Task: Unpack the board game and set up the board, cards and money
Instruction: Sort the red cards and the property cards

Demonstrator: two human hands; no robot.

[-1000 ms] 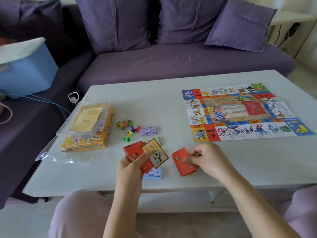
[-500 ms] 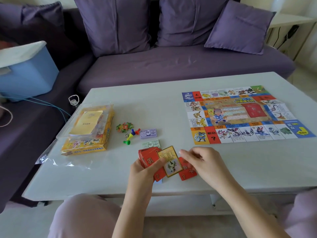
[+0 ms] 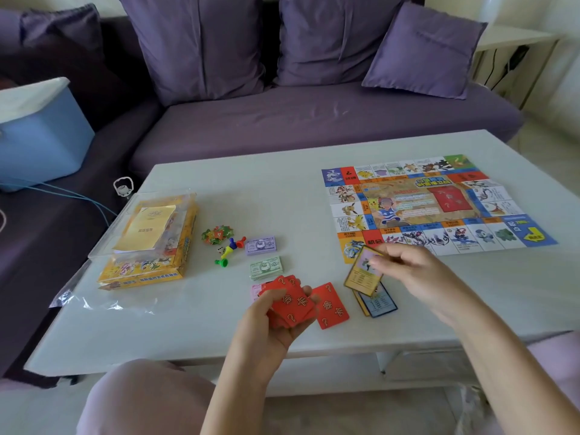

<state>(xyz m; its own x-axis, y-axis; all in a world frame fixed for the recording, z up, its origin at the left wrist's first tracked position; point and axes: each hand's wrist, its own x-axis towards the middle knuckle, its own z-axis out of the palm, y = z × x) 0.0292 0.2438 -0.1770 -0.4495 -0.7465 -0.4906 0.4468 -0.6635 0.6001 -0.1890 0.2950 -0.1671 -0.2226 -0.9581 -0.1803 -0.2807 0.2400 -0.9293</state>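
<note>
A: Surface?

B: Pale low table point(image 3: 251, 189) with a glossy top. A purple sofa point(image 3: 314, 120) runs along its far side, with matching cushions point(image 3: 201, 42) leaning on the back. A blue tub point(image 3: 40, 139) with a white lid sits on the dark seat at left, and a thin blue cable point(image 3: 62, 193) trails near it. Far right there is a pale shelf point(image 3: 514, 39) with dark leads hanging below.

A: Game parts, where?

B: The board point(image 3: 420, 205) is unfolded flat on the far right of the table, with a red stack point(image 3: 450, 199) in its centre. The yellow game box point(image 3: 147, 265) is at left, with a clear lid point(image 3: 106, 233) and a yellow booklet point(image 3: 147, 227) on top. Crumpled clear wrap point(image 3: 78, 299) lies by the near-left edge. Between box and board are a token pile point(image 3: 217, 235), coloured pawns point(image 3: 230, 246), purple money point(image 3: 261, 245) and green money point(image 3: 266, 267) just nearer. Pink money point(image 3: 255, 290) is mostly hidden.

A: Hands?

B: The left hand point(image 3: 266, 328) has its fingers curled round a fan of red cards point(image 3: 288, 302), low over the near side. A single red card point(image 3: 331, 306) lies flat just right of it. The right hand point(image 3: 414, 274) pinches a yellow-bordered card point(image 3: 364, 271), tilted, by the board's near-left corner. Under that is a small card pile point(image 3: 376, 304) on the table, blue-bordered one on top.
</note>
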